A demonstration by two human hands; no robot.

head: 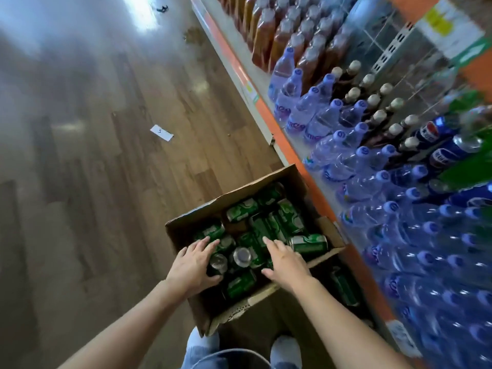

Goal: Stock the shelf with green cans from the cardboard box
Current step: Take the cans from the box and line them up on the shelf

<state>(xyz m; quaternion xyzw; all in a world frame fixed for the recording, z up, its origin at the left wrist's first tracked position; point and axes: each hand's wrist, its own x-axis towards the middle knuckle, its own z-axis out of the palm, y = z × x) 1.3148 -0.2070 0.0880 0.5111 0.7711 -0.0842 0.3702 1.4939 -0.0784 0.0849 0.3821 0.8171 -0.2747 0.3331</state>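
An open cardboard box (pixel 186 225) stands on the floor in front of me, holding several green cans (pixel 287 219), most lying on their sides and two upright with silver tops (pixel 242 255). My left hand (pixel 193 265) reaches over the box's near left wall with fingers spread, wrapping around an upright can (pixel 218 262) at the edge. My right hand (pixel 283 261) hovers flat and open over the cans in the middle, holding nothing. The shelf (pixel 290 153) with an orange edge runs along the right.
The shelf holds rows of clear water bottles with blue caps (pixel 343 158), dark bottles, blue cola bottles (pixel 439 153) and orange drinks further back. One green can (pixel 343 288) lies low beside the box. A paper slip (pixel 161 133) lies on the wooden floor.
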